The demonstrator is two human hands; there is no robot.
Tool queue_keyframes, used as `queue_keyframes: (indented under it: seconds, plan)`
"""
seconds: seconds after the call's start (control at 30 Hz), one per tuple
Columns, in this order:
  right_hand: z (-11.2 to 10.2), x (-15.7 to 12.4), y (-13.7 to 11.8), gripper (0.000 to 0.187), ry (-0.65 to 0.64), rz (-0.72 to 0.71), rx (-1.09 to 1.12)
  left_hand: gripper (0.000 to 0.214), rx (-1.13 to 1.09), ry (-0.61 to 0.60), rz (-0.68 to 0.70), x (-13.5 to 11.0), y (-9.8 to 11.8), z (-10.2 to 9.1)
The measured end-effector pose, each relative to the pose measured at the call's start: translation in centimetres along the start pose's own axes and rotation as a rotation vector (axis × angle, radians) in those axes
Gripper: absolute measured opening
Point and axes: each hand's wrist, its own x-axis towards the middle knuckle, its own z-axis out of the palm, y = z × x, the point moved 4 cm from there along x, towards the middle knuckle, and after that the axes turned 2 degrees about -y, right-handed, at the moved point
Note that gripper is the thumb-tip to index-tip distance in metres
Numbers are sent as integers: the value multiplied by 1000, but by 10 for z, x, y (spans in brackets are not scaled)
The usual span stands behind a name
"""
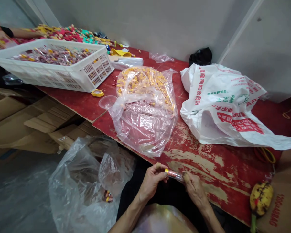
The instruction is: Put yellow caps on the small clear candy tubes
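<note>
Over my lap, near the table's front edge, my left hand (153,179) pinches the yellow end of a slim clear tube-shaped packet (174,175) with reddish print. The fingers of my right hand (194,187) close on its other end, so the packet is stretched level between both hands. Just beyond lies a large clear plastic bag (145,126), its far part full of small yellow-tipped pieces. Low on my left, another clear plastic bag (80,184) hangs below the table edge with a few yellow-tipped pieces inside.
The worn red table (191,152) carries a white plastic crate (60,72) of packets at left and a white printed sack (223,97) at right. A heap of coloured pieces (70,34) lies behind, near another person's arm (25,33). Cardboard (31,129) and a yellow banana-like thing (261,198) flank me.
</note>
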Motion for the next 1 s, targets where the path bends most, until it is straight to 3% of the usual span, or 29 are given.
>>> queue_keyframes:
  seconds: [0.1, 0.23, 0.37, 0.47, 0.6, 0.73, 0.83, 1.0]
  plan:
    - [-3, -1, -5, 39, 31, -21, 22, 16, -23, 29, 3, 0, 1, -1]
    - [-2, -1, -10, 31, -53, -96, -21, 17, -34, 32, -3, 1, 2, -1]
    - [0, 1, 0, 49, 11, -33, -3, 16, -34, 9, -4, 2, 1, 0]
    - [0, 0, 1, 35, 7, -55, -3, 17, -41, 62, 4, 1, 3, -2]
    - [3, 0, -2, 32, -43, -93, -75, 18, -20, 64, 7, 0, 6, -3]
    - [6, 2, -1, 47, 6, -27, -83, 22, 8, 51, -18, 1, 6, -2]
    - [3, 3, -8, 29, 40, -72, -56, 26, 10, 98, -33, 3, 4, -6]
    - [5, 5, -14, 21, -15, -134, -128, 27, 37, 73, -50, 7, 0, -10]
